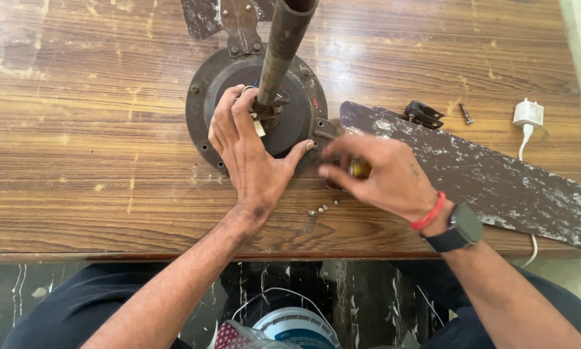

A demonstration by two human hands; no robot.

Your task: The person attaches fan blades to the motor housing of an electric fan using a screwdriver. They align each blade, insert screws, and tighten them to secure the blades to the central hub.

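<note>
A dark, dusty ceiling fan motor [303, 103] lies on a worn wooden table [90, 129], its rusty down rod [282, 45] rising toward the camera. My left hand [248, 148] rests flat on the motor housing, fingers near the rod's base. My right hand [381, 174] is closed around a yellow-handled tool [359, 169], probably a screwdriver, held at the bracket where a dusty fan blade [484, 174] joins the motor. Its tip is hidden by my fingers. A few loose screws [321, 209] lie just below my hands.
A second blade bracket [238, 22] sticks out at the top. A small black bracket [423, 114] and a bolt [466, 114] lie beyond the blade. A white charger plug [528, 114] with cable sits at the right. A bucket [297, 326] stands under the table's front edge.
</note>
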